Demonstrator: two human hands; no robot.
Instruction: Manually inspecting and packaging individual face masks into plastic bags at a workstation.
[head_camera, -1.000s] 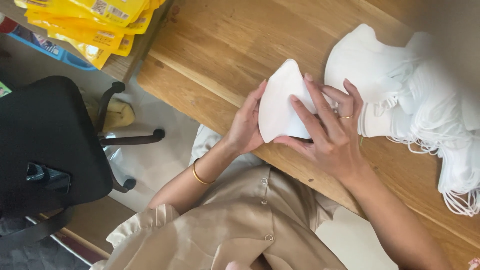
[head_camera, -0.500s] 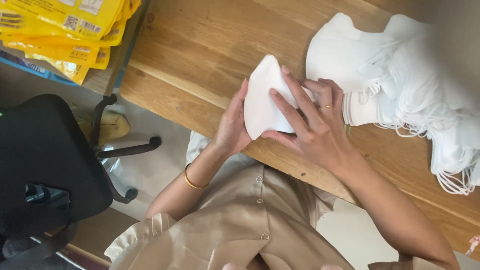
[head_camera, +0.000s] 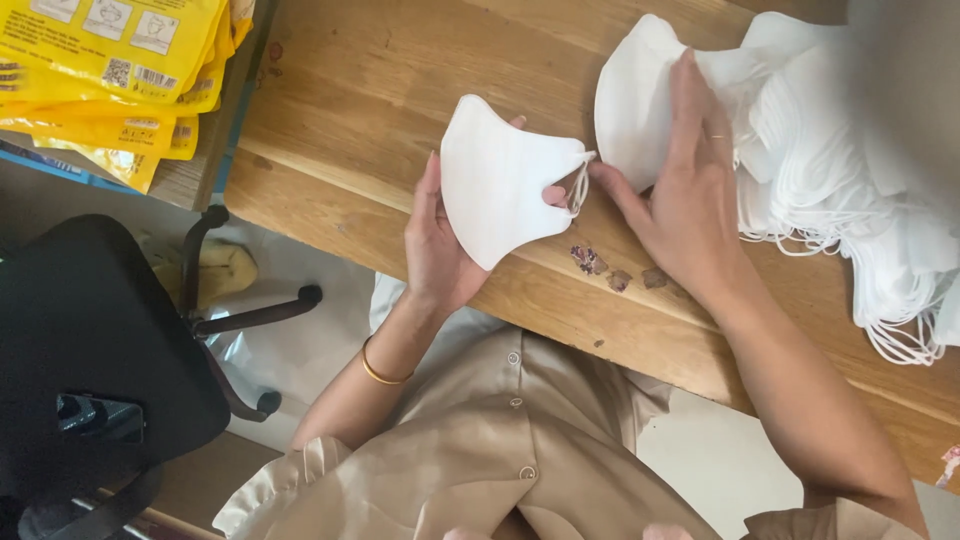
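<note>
While viewed from overhead, the following is noted.
Surface: wooden table (head_camera: 380, 90), worn patches at 6 o'clock.
Left hand (head_camera: 440, 245): closed on white mask (head_camera: 500, 180), centre.
Right hand (head_camera: 690, 190): flat, fingers spread, laid on mask pile (head_camera: 840, 170) at 2 o'clock.
Room: yellow packets (head_camera: 110, 70) at 10 o'clock; black chair (head_camera: 90, 360) at 8 o'clock.

Soft, even daylight fills the view, bright on the wooden table (head_camera: 380, 90) and nearly washing out the white mask pile (head_camera: 850, 170), with faint shadows under the hands, mild softness throughout and little edge distortion.

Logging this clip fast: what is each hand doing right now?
Left hand: closed on a folded white mask, held above the wooden table.
Right hand: open, fingers flat on the mask pile.
</note>
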